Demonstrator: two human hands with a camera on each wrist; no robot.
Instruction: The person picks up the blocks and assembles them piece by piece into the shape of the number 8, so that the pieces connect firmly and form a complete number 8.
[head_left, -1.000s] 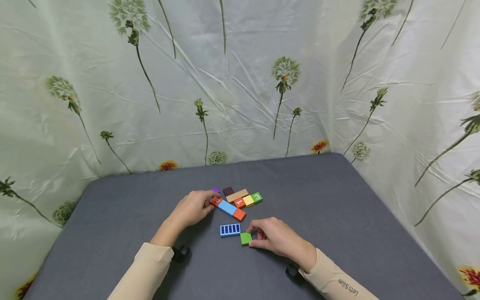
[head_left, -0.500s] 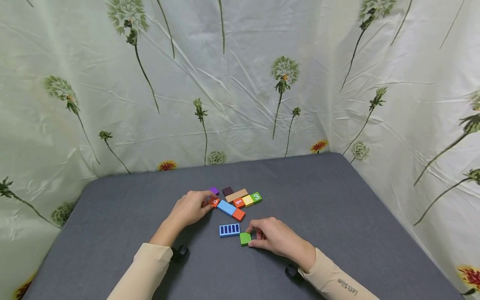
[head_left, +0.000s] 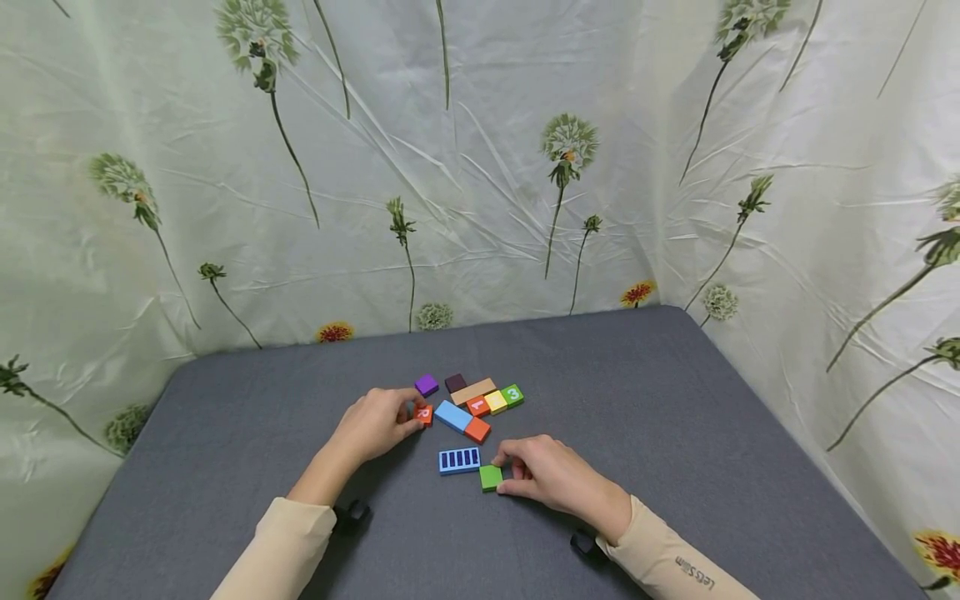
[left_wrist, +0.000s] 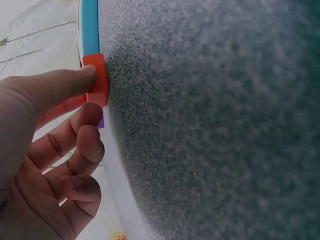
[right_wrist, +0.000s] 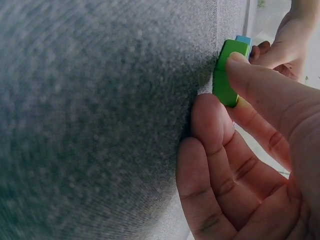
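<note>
One lettered block (head_left: 425,415) farther from one blue bar (head_left: 452,416)

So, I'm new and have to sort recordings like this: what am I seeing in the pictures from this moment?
There is no machine here, just a person's two bare hands. The wide picture is taken from the person's head, looking forward and down. The two close-ups are taken from the wrists, one each, so the surface looks tipped sideways. On the grey surface lie, among others, a purple block, a tan block, a yellow block and a blue block with dark bars. The left hand pinches a red block with a white mark; the right hand pinches a plain green block.
</note>
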